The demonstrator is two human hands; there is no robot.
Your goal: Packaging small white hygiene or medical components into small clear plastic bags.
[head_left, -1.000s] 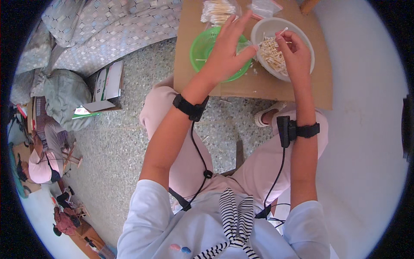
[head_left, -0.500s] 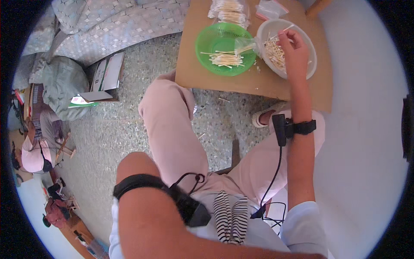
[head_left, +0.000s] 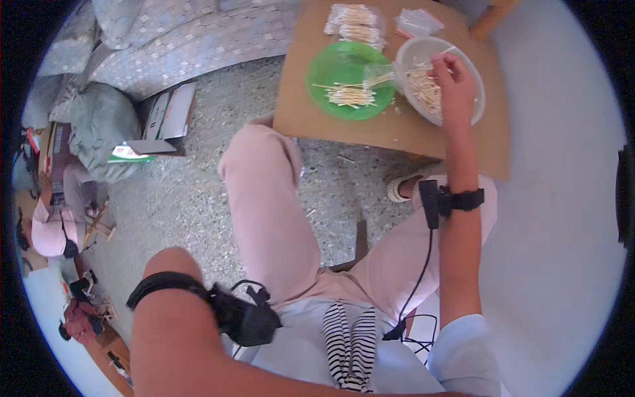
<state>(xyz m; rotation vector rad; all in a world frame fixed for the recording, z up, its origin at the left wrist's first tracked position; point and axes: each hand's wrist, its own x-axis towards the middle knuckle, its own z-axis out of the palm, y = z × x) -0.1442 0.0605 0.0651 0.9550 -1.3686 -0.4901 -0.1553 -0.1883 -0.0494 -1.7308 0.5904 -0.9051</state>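
My right hand point(head_left: 455, 83) is over a white oval bowl point(head_left: 479, 106), fingers curled into a pinch. A thin cotton swab point(head_left: 449, 49) appears to stick out from its fingertips. Many loose cotton swabs point(head_left: 423, 86) lie inside that bowl, partly covered by my hand. Beside it stands a green plastic basket point(head_left: 324, 66) with a loose pile of swabs point(head_left: 350, 95) in it. A small clear bag point(head_left: 379, 74) with swabs in it lies across the rims between the two. My left arm point(head_left: 172, 324) is bent at the lower left; its hand does not show.
Filled clear bags of swabs point(head_left: 355, 23) and flat plastic bags point(head_left: 420, 23) lie at the back of the brown tabletop point(head_left: 390, 132). A white wall point(head_left: 549, 198) rises at right. Cardboard point(head_left: 175, 111), a grey-green sack point(head_left: 104, 126) and a patterned sofa point(head_left: 198, 53) are at left; other people sit farther off.
My left arm has swung left and down. The view has shifted slightly, so the table sits lower. My right hand remains over the white bowl in nearly the same pose.
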